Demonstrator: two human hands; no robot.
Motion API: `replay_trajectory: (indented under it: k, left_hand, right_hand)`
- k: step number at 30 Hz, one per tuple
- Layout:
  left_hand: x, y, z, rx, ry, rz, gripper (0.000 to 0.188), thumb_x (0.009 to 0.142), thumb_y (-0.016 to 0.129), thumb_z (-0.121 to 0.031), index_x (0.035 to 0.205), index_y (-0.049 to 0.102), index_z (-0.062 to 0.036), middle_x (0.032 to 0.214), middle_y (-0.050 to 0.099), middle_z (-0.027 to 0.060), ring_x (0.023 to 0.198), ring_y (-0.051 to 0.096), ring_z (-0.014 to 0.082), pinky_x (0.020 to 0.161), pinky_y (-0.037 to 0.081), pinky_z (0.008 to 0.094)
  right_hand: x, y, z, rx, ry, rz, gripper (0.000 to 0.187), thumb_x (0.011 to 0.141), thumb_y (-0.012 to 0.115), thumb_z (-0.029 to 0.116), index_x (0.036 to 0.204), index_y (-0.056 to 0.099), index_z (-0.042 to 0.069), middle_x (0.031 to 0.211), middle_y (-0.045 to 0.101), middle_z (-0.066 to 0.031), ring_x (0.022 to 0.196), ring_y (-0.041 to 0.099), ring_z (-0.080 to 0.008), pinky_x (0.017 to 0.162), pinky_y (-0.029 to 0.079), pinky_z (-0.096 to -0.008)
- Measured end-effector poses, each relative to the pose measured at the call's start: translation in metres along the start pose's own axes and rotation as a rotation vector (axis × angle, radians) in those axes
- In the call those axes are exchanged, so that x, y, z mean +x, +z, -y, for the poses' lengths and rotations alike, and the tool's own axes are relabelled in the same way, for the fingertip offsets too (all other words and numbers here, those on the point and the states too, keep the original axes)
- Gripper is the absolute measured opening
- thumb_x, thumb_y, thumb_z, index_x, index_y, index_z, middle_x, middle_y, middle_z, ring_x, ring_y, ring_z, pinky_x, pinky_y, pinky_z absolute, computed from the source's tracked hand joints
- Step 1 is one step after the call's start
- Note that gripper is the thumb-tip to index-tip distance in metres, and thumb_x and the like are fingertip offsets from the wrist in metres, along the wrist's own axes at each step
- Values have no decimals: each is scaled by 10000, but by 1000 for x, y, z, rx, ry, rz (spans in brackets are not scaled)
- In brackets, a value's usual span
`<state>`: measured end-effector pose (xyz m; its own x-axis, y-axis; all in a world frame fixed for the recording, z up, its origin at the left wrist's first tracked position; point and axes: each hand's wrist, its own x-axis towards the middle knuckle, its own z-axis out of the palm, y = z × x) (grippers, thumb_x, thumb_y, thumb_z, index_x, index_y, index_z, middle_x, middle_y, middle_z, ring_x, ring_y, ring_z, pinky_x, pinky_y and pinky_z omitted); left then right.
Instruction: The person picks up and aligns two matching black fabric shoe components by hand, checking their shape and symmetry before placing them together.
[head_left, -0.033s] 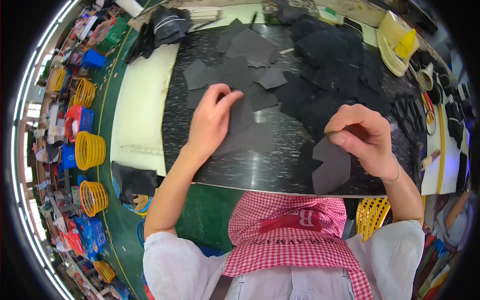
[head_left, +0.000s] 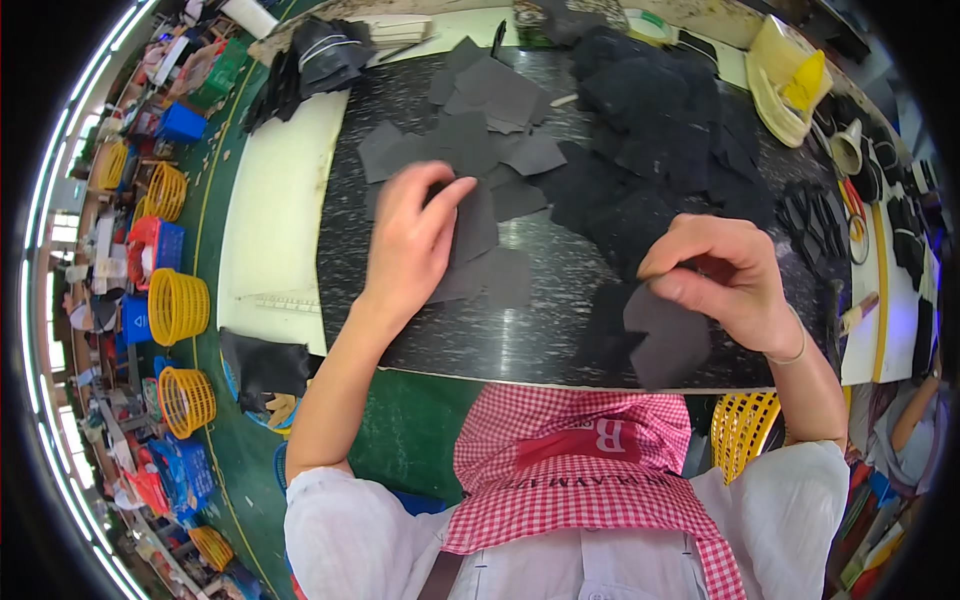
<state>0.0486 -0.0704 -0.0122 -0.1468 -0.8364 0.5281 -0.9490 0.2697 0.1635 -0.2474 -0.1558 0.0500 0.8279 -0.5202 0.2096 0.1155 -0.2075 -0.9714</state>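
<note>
My right hand (head_left: 725, 280) pinches the upper edge of a dark grey cut piece of thin sheet material (head_left: 672, 345) between thumb and fingertips. The piece hangs near the table's front edge, blurred at its lower end, beside a blacker piece (head_left: 612, 325). Over the left part of the table, my left hand (head_left: 408, 235) hovers with its thumb and forefinger apart and nothing visible between them. It is next to several overlapping grey cut pieces (head_left: 470, 145), some partly hidden by the hand. A large heap of black pieces (head_left: 650, 120) lies at the back right.
The black speckled tabletop (head_left: 480, 345) has a pale board (head_left: 275, 210) along its left. Bundled black pieces (head_left: 330, 60) lie at the back left. A cream container (head_left: 785, 85), scissors (head_left: 857, 220) and black strips (head_left: 810, 220) sit at right. Yellow baskets (head_left: 180, 305) stand on the floor.
My left hand has shifted slightly left and is blurred. The piece in my right hand has swung a little to the right at its lower end. The grip is unchanged.
</note>
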Motion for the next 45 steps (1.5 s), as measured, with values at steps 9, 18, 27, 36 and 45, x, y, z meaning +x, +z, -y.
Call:
replay_trajectory:
  k: [9, 18, 27, 36, 45]
  left_hand:
    - [-18, 10, -142, -1266, -552, 119, 572, 875, 629, -33, 1411, 429, -54, 618, 605, 10, 557, 586, 55, 566, 472, 216]
    - [-31, 23, -149, -643, -268, 243, 599, 804, 617, 17, 1381, 475, -65, 513, 452, 25, 418, 489, 135, 451, 409, 294]
    - [-28, 18, -145, -301, -32, 179, 368, 741, 717, -41, 1105, 664, -61, 571, 554, 13, 451, 508, 146, 465, 374, 271]
    - [2, 27, -115, -387, 43, 85, 376, 729, 729, -65, 1073, 584, -22, 1082, 575, 140, 969, 582, 316, 821, 478, 373]
    - [22, 56, -109, -421, 193, 172, 472, 821, 657, -153, 1243, 500, -12, 1228, 532, 175, 1137, 531, 343, 944, 461, 428]
  right_hand:
    - [-34, 1, -26, 190, 470, 146, 564, 824, 729, 119, 1278, 415, 9, 797, 664, -42, 717, 557, -45, 630, 444, -213]
    - [-72, 17, -42, -492, 215, -126, 322, 828, 683, 61, 1121, 550, 75, 607, 523, -31, 503, 550, -105, 480, 430, -248]
    - [-60, 8, -45, -1035, -97, -108, 237, 764, 671, 47, 983, 582, 73, 752, 529, -48, 644, 592, -224, 535, 481, -331]
    - [-5, -5, -71, -1065, -218, -120, 287, 766, 706, 148, 1016, 618, 39, 994, 566, -85, 904, 582, -258, 763, 496, -354]
    - [-21, -40, -5, -674, -20, -773, 265, 958, 530, 157, 1054, 634, -67, 1061, 640, -117, 987, 584, -147, 883, 438, -271]
